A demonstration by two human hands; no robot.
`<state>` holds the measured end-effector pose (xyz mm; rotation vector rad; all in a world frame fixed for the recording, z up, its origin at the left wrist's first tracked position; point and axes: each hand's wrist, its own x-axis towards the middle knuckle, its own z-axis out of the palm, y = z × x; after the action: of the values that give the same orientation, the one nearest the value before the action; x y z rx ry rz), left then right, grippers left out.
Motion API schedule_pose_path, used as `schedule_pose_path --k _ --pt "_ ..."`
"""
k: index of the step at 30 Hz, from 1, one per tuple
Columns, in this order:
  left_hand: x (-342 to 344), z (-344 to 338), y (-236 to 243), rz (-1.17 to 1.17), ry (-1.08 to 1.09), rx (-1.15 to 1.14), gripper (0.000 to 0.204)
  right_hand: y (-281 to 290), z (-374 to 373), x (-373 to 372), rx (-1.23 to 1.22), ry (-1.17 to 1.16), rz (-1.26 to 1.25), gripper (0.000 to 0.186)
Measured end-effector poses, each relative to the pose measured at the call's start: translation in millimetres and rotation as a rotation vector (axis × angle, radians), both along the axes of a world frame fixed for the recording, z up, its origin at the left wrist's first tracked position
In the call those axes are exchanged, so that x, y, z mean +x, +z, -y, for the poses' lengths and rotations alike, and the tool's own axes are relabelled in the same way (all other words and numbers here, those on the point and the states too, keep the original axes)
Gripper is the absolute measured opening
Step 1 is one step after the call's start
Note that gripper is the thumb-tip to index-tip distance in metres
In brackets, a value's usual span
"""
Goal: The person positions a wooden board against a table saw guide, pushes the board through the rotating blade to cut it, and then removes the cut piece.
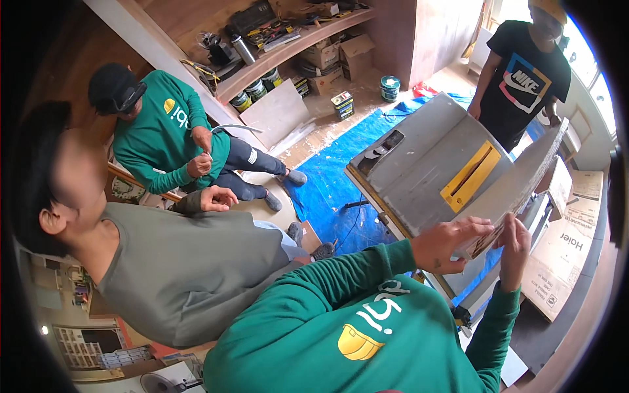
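My left hand (pixel 452 243) and my right hand (pixel 514 245) close on the near end of a long pale board (pixel 523 183) with a rough edge, held tilted on edge at the right side of a grey table saw (pixel 413 177). The saw has a yellow slotted insert (pixel 470 175) and a dark switch area (pixel 380 147). A person in a black T-shirt (pixel 517 78) stands at the board's far end, a hand near it. My sleeves are green.
A person in olive (pixel 164 268) is close at my left; another in green (pixel 157 118) is behind them. A blue tarp (pixel 331 196) covers floor beside the saw. Shelves with tools (pixel 275 46), tubs (pixel 390 87) and boxes are at back; large cardboard (pixel 563 249) is at right.
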<state>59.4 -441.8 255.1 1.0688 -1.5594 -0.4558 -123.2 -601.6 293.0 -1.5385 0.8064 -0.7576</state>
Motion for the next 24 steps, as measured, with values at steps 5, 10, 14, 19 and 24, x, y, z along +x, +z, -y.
schedule_pose_path --k 5,10,14,19,24 --pt "-9 1 -4 0.014 0.041 0.023 0.083 14 1 6 -0.081 0.032 -0.166 0.041" --pt "-11 2 0 0.007 0.037 0.021 0.083 16 -9 6 0.111 -0.023 -0.013 0.035" --pt "-10 2 3 0.009 0.040 0.003 0.082 -2 -13 6 0.401 -0.043 0.377 0.029" --pt "-7 -1 6 0.009 0.038 0.024 0.081 -2 -14 4 0.300 -0.033 0.429 0.033" --pt "-4 -5 4 0.052 0.039 -0.001 0.081 11 6 7 -0.137 0.032 -0.208 0.048"
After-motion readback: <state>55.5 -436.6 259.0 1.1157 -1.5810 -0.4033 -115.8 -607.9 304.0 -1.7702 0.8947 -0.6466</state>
